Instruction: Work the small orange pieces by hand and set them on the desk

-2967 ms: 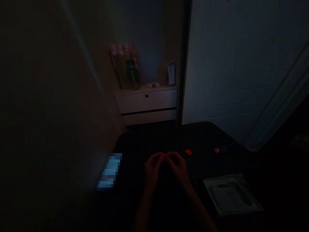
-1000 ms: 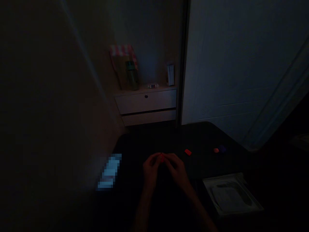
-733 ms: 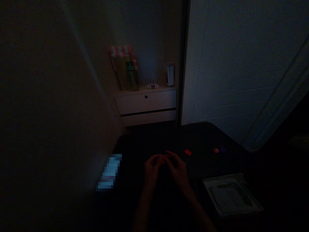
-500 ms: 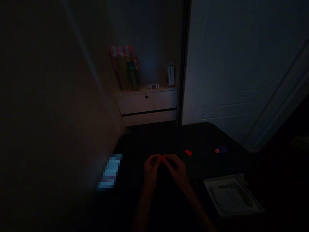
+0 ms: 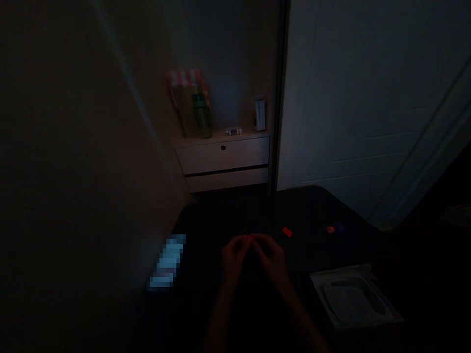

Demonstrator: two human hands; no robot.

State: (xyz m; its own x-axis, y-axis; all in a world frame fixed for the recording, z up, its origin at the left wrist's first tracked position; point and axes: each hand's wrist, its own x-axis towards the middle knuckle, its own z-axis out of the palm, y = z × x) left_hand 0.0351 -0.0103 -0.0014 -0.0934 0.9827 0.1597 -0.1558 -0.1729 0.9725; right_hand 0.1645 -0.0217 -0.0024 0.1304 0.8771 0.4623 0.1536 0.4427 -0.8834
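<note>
My left hand [image 5: 232, 252] and my right hand [image 5: 271, 252] meet over the dark table [image 5: 228, 215]. Pinched between their fingertips is a small red piece [image 5: 250, 238], mostly covered by the fingers; its exact kind cannot be made out in the dim light. Beyond my right hand lies a flat red block [image 5: 287, 232] on the tabletop. Farther right, a pinkish lump [image 5: 330, 229] rests against a dark purple lump [image 5: 339, 227].
A glowing, pixelated screen [image 5: 167, 262] is at the table's left edge. Below right sits a pale box [image 5: 355, 296] with a picture on it. Behind the table, a drawer unit [image 5: 228, 154] carries a green bottle [image 5: 202, 116], a checked cloth [image 5: 186, 78] and some upright books [image 5: 260, 115].
My left hand has shifted slightly right, closer to my right hand. Less of the small red piece shows between the fingers now. The things on the table have stayed put.
</note>
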